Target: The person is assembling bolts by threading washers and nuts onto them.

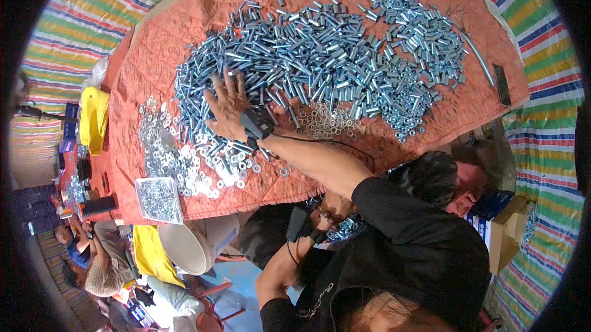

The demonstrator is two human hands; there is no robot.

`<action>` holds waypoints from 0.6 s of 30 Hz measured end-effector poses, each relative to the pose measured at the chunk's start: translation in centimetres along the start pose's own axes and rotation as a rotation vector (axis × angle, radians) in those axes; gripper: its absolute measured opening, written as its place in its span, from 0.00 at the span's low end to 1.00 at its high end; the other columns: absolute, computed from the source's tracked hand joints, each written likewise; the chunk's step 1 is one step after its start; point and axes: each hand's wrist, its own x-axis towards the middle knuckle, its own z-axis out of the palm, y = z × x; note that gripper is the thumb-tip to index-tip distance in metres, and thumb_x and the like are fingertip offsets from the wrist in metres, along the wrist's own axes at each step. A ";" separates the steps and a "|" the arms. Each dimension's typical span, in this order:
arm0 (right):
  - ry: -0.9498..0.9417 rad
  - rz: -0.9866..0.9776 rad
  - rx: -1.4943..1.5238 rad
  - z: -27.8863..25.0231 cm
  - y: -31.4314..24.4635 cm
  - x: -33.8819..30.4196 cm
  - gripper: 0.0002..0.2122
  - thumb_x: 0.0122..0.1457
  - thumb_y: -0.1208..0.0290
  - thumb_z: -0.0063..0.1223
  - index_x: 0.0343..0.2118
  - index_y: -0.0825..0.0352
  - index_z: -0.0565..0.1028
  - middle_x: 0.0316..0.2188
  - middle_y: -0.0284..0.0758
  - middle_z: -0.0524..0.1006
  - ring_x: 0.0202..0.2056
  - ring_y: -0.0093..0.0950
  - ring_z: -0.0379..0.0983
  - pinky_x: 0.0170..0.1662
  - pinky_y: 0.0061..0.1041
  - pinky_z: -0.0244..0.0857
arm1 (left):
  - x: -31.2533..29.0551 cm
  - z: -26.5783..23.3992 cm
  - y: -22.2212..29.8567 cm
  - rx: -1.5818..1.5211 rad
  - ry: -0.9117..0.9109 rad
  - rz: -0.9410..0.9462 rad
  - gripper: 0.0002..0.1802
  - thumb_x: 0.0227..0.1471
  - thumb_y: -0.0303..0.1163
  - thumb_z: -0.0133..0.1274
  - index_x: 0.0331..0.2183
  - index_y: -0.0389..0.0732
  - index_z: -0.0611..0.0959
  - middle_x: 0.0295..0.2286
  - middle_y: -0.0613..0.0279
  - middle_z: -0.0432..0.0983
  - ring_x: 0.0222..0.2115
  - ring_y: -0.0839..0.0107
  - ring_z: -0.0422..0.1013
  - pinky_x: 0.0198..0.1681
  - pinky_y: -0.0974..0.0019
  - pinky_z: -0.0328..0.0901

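Observation:
My right hand (228,105) lies palm down on the left part of a large heap of metal bolts (295,43), its fingers spread. A black strapped device sits on that wrist. My left hand (335,204) is low by the table's front edge, beside a bunch of shiny metal pieces (348,227); its fingers are hidden behind my right arm, so its grip does not show. Flat washers (212,163) are scattered to the near left of the bolts. Spring washers (326,121) lie right of my right wrist. Metal sleeves (425,30) and nuts (400,110) make up the right side.
A quilted red cloth (166,43) covers the table. A clear tray of small parts (159,200) sits at its near left corner, above a white bucket (184,249). A small rake (480,55) and dark bar (502,84) lie far right. Other people (101,264) are at lower left.

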 end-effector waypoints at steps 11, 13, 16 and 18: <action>0.255 0.005 0.412 -6.3 5.5 3.1 0.14 0.51 0.59 0.55 0.29 0.68 0.76 0.32 0.41 0.73 0.37 0.38 0.70 0.43 0.34 0.62 | 3.4 0.0 1.0 -0.233 0.028 -0.037 0.17 0.45 0.27 0.50 0.41 0.41 0.79 0.35 0.45 0.76 0.34 0.47 0.73 0.37 0.56 0.68; 0.267 0.085 0.376 -8.6 8.4 2.7 0.14 0.54 0.59 0.53 0.30 0.68 0.76 0.31 0.40 0.74 0.37 0.38 0.70 0.43 0.34 0.62 | 3.6 0.0 1.1 -0.229 0.054 0.074 0.19 0.47 0.27 0.49 0.44 0.41 0.78 0.36 0.45 0.76 0.35 0.48 0.73 0.39 0.56 0.68; 0.248 0.245 0.359 -10.1 10.8 2.7 0.15 0.59 0.59 0.46 0.30 0.69 0.75 0.30 0.43 0.73 0.36 0.41 0.69 0.42 0.36 0.62 | 3.2 1.2 -0.3 -0.216 0.141 0.163 0.17 0.47 0.26 0.52 0.43 0.40 0.77 0.30 0.47 0.76 0.28 0.48 0.73 0.29 0.54 0.67; 0.267 0.215 0.340 -10.6 11.9 2.4 0.17 0.62 0.59 0.40 0.31 0.71 0.72 0.30 0.47 0.72 0.33 0.45 0.68 0.39 0.38 0.60 | 3.1 1.0 -0.4 -0.196 0.124 0.163 0.17 0.47 0.26 0.52 0.43 0.39 0.77 0.30 0.47 0.76 0.28 0.48 0.72 0.29 0.54 0.66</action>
